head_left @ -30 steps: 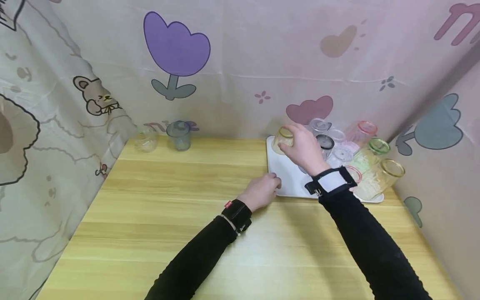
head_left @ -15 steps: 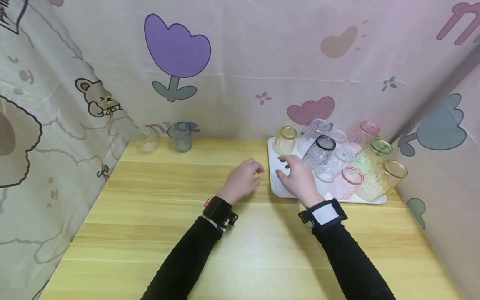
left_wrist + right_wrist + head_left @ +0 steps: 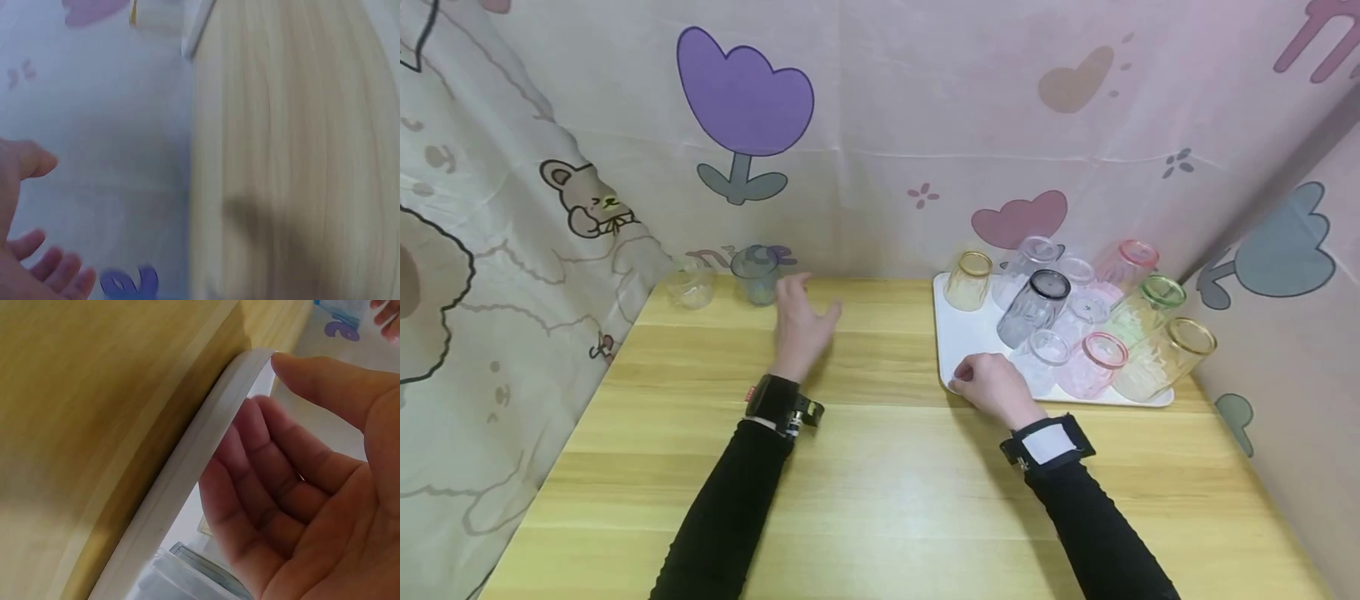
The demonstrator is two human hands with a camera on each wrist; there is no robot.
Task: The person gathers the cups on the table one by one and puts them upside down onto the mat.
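My left hand [image 3: 801, 329] is at the back left of the table, fingers extended and thumb spread, with nothing in it. Its fingertips are right beside a blue-grey tinted glass [image 3: 754, 283]. In the left wrist view the fingers [image 3: 62, 272] are loosely bent against the wall cloth. My right hand [image 3: 996, 387] is at the near left corner of a white tray [image 3: 958, 337]. There, in the right wrist view, the thumb meets the tray rim [image 3: 181, 472] and the curled fingers reach inside it. On the tray, a yellow-rimmed glass [image 3: 967, 287] stands upside down at the back left.
A clear glass [image 3: 691, 285] stands left of the blue-grey one. Several upturned glasses crowd the tray's right side, among them a dark-rimmed glass [image 3: 1033, 312] and a green-rimmed one [image 3: 1157, 296]. A printed cloth [image 3: 865, 125] hangs behind the wooden table [image 3: 880, 500].
My right hand has let go of the yellow-rimmed glass, leaving it on the tray, and come down to the near corner. My left hand has moved from the tray to the blue-grey glass.
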